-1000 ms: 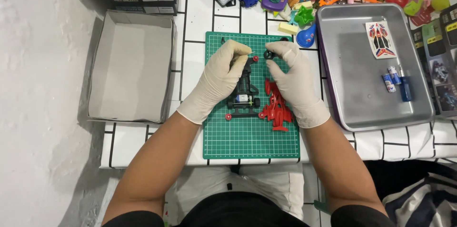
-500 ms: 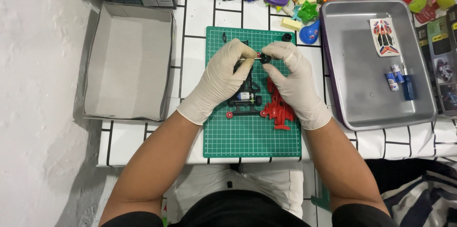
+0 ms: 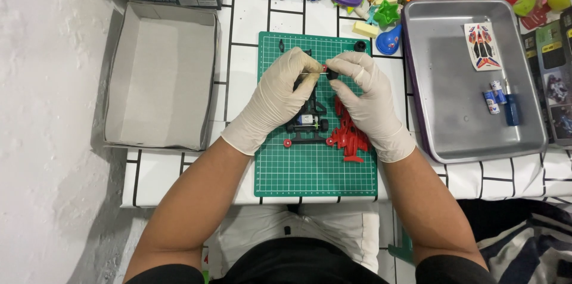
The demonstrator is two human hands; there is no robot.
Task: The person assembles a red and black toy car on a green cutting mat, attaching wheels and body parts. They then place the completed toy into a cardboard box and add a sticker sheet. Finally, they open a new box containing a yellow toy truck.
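Both my hands wear pale gloves and meet over a green cutting mat [image 3: 316,168]. My left hand [image 3: 280,96] pinches a thin metal axle [image 3: 314,73] at its left end. My right hand [image 3: 363,96] grips a small black wheel [image 3: 332,74] on the axle's other end. Below the hands lies a black toy car chassis [image 3: 307,122] with small red rollers, partly hidden by my left hand. A red car body shell [image 3: 348,137] lies beside it under my right wrist. A loose black wheel [image 3: 360,46] sits near the mat's top right corner.
An open grey cardboard box lid [image 3: 159,78] lies to the left. A metal tray [image 3: 471,135] on the right holds a sticker sheet [image 3: 482,46], two small batteries [image 3: 493,97] and a blue-handled tool [image 3: 511,108]. Colourful plastic toys [image 3: 387,13] crowd the far edge.
The hands have lifted the axle and wheel slightly higher over the mat's upper part; the view has shifted a little. The chassis and red shell stay in place.
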